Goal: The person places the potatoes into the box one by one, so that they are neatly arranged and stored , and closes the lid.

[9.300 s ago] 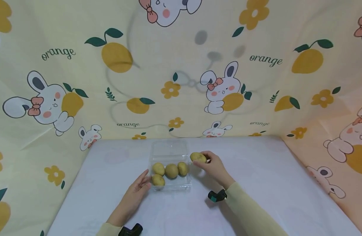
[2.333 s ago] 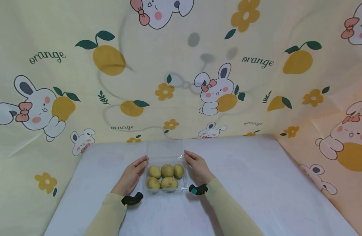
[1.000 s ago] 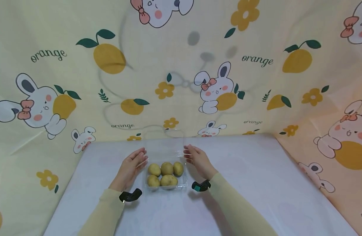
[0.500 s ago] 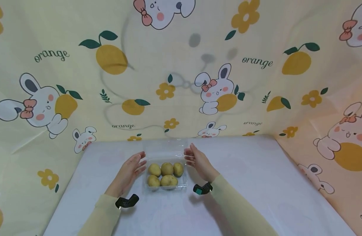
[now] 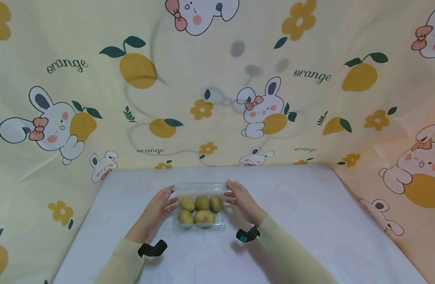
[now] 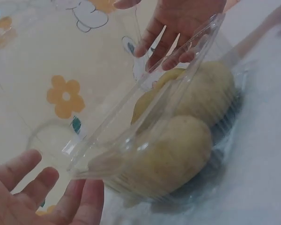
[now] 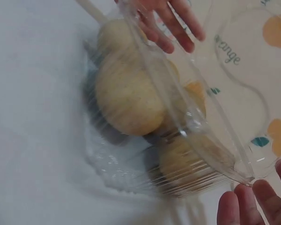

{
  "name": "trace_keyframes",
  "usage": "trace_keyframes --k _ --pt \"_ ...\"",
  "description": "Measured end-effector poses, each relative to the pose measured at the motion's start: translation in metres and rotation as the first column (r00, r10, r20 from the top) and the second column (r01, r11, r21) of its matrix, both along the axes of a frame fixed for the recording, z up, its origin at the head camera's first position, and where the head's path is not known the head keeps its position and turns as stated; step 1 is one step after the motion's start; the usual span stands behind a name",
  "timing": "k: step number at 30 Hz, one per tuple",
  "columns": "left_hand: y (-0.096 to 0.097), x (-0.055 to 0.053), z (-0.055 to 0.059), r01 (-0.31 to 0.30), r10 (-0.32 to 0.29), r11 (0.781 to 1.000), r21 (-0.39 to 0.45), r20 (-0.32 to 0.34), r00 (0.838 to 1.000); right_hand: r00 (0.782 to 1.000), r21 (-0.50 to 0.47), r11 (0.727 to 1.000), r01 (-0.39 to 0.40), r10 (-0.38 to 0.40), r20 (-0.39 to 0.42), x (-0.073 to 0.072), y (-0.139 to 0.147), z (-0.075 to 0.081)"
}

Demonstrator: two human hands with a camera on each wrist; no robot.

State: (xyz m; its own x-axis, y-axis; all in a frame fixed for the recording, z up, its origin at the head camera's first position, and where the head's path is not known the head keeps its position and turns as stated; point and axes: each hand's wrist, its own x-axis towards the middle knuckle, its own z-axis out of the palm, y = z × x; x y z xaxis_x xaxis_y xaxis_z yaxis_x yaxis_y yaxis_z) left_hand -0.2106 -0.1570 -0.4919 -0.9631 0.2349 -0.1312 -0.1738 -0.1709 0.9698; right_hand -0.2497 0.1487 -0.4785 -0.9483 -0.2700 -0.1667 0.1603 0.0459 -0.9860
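Observation:
A clear plastic clamshell box (image 5: pixel 220 225) sits on the table with several yellow-brown potatoes (image 5: pixel 204 217) in two rows inside. Its transparent lid (image 5: pixel 199 187) is raised at the back and hard to make out against the cloth. My left hand (image 5: pixel 154 211) is at the box's left rear, fingers extended by the lid's corner. On the opposite side my right hand (image 5: pixel 246 203) has its fingertips at the right rear corner. In the right wrist view, fingers (image 7: pixel 267 199) touch the clear plastic edge. The left wrist view shows the left fingers (image 6: pixel 86 201) straight beside the rim.
A white cloth covers the table (image 5: pixel 292 236). Behind it stands a cream backdrop (image 5: pixel 189 79) printed with rabbits and oranges, which continues on both sides. A black camera (image 5: pixel 152 248) is strapped at the left wrist and another black camera (image 5: pixel 248 234) at the right.
Earlier the right hand held a potato, which now lies in the box. Since then both hands have moved to the rear corners, and the lid has swung up from lying back, its edge coming nearer.

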Motion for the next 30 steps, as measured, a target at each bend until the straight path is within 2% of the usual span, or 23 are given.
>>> trace_keyframes --k 5,12,17,24,28,30 --pt "0.001 0.007 0.004 0.029 -0.030 0.998 -0.057 -0.017 0.999 0.998 0.025 0.998 -0.060 0.061 -0.034 0.009 0.005 -0.002" --pt "0.001 0.019 0.008 0.053 -0.054 0.998 -0.039 -0.036 0.998 0.997 0.060 0.995 -0.078 0.079 -0.018 0.023 0.010 0.000" --pt "0.004 0.024 0.004 0.009 -0.010 0.994 -0.113 -0.012 1.000 0.996 0.089 0.992 -0.090 0.091 -0.007 0.031 0.012 -0.001" --pt "0.006 0.032 -0.006 -0.028 0.010 0.975 -0.221 -0.083 0.996 0.994 0.123 0.986 -0.113 0.113 0.006 0.042 0.017 -0.003" --pt "0.007 0.038 -0.006 -0.051 0.026 0.965 -0.256 -0.102 0.994 0.990 0.121 0.983 -0.139 0.138 0.014 0.044 0.017 -0.008" --pt "0.008 0.040 -0.005 -0.057 0.034 0.968 -0.245 -0.100 0.994 0.990 0.123 0.982 -0.142 0.141 0.022 0.044 0.017 -0.009"
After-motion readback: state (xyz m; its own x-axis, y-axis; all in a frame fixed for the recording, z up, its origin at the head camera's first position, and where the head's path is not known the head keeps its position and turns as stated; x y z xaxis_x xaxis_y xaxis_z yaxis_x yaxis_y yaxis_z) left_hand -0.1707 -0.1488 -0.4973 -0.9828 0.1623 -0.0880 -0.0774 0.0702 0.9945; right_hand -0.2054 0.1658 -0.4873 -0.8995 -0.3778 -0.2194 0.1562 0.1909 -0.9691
